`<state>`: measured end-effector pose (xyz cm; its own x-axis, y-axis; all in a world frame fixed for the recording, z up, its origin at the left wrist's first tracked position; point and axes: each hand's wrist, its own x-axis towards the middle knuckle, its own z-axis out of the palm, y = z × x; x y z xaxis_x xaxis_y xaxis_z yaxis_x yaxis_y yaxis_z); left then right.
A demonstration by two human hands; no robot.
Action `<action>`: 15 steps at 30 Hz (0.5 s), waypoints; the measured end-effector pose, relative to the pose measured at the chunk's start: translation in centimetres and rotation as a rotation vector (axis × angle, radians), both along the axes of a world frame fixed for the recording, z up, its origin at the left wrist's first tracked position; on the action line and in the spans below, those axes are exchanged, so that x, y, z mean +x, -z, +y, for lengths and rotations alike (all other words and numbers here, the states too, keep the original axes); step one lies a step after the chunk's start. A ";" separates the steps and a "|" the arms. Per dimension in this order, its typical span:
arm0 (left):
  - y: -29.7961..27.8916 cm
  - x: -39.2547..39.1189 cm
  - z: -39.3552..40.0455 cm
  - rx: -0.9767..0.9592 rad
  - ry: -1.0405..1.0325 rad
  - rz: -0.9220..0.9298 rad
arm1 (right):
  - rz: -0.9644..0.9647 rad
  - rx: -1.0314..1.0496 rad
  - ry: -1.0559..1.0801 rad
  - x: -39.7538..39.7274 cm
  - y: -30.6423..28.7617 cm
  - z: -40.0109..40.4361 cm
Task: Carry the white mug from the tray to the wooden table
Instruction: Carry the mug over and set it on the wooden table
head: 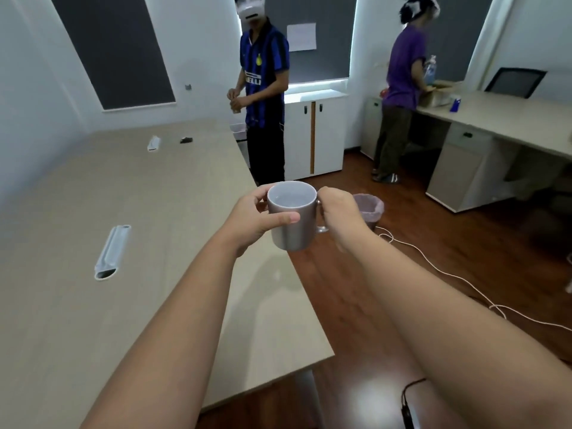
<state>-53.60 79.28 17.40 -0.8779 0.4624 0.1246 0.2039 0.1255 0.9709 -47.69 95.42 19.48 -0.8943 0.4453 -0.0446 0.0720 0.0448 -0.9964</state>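
Note:
I hold the white mug [292, 219] upright in the air, over the right edge of the long wooden table [130, 212]. My left hand [255, 216] wraps the mug's body, thumb across its front. The handle on the mug's right side is in the grip of my right hand [339, 212]. The mug looks empty inside. No tray is in view.
A cable slot [112, 252] is set into the table, with small objects [153, 143] at the far end. A person in a blue striped shirt [264, 97] stands at the table's far corner. A bin [368, 209] and white cable [458, 277] lie on the floor to the right.

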 end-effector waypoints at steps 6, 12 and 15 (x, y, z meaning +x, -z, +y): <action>0.4 -4.5 4.8 -0.016 0.085 0.007 | -0.012 -0.101 0.109 -3.9 0.5 4.5; 1.5 -8.7 8.8 -0.021 0.057 0.013 | -0.022 -0.025 0.080 -8.5 1.9 8.9; 1.6 -11.1 11.0 -0.036 0.040 0.012 | -0.070 -0.075 0.045 -11.9 2.4 11.5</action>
